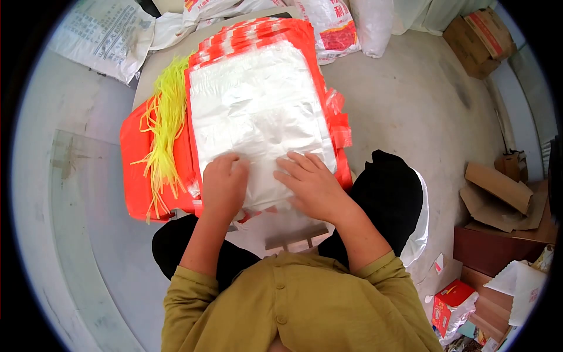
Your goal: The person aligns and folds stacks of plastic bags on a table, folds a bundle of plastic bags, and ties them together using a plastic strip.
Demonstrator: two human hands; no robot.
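Note:
A stack of silvery-white plastic sheets [258,105] lies on red plastic bags [314,58] in front of me. My left hand [224,183] rests on the lower left part of the top sheet, its fingers bent and close together; whether they pinch the plastic is hidden. On the lower right part lies my right hand [311,182], palm down with the fingers spread and nothing held. Yellow strips [167,123] hang in a bundle left of the stack, over more red plastic [134,170].
White printed sacks [108,35] stand at the back left, more [331,29] behind the stack. Cardboard boxes [481,38] sit at the back right. Opened cardboard [498,193] and a red box [454,296] are at the right. My knees flank the work surface.

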